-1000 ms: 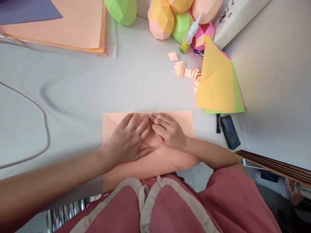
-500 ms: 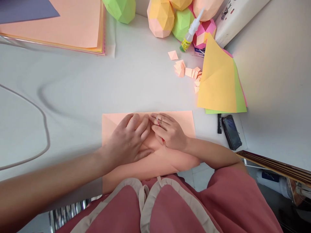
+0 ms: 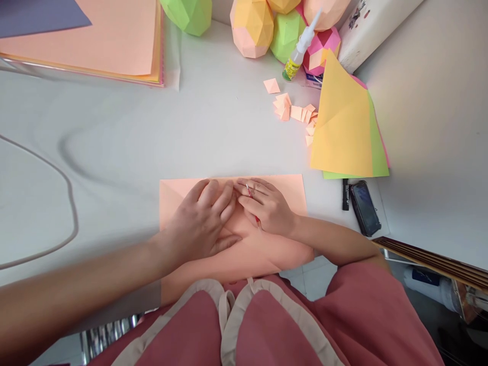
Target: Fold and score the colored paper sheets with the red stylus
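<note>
A large peach paper sheet (image 3: 282,249) lies on the table edge in front of me, its lower part bending down toward my lap. My left hand (image 3: 204,218) rests on it with curled fingers pressing the paper near its far edge; the thumb lies lower on the sheet. Close beside it, my right hand (image 3: 267,206) is closed around a slim red tool (image 3: 249,191) with a thin silvery tip poking out between the fingers. Most of that tool is hidden, so its kind is unclear. The fingertips of both hands nearly meet.
Small peach paper pieces (image 3: 282,107) lie beyond the hands. A glue bottle (image 3: 293,67) leans near faceted paper balls (image 3: 251,30). Yellow and green sheets (image 3: 343,127), a black marker (image 3: 345,195) and a phone (image 3: 365,208) are at right. Stacked paper (image 3: 114,46) and a cable (image 3: 70,193) are left.
Both hands keep their place on the peach sheet. Only a very slight shift of the whole view shows.
</note>
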Demonstrator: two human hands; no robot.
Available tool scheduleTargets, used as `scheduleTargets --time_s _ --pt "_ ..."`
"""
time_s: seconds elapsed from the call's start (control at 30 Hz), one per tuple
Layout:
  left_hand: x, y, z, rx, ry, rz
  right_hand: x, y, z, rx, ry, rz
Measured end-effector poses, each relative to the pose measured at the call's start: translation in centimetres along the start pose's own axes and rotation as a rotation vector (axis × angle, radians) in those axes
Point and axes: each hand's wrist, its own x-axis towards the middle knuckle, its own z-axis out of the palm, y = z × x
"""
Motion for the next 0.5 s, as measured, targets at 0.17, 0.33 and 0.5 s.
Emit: scheduleTargets --time_s 0.17,0.33,0.5 --pt "0.03 0.08 -0.06 0.015 -0.015 -0.013 0.2 0.11 -0.05 -0.02 0.057 -0.021" --pt "0.07 0.08 -0.1 -0.003 -0.004 -0.008 0.24 0.31 0.03 0.045 0.042 -0.001" --pt "0.09 0.08 -0.12 0.036 -0.005 -0.018 0.71 0.51 -0.38 0.32 0.259 0.133"
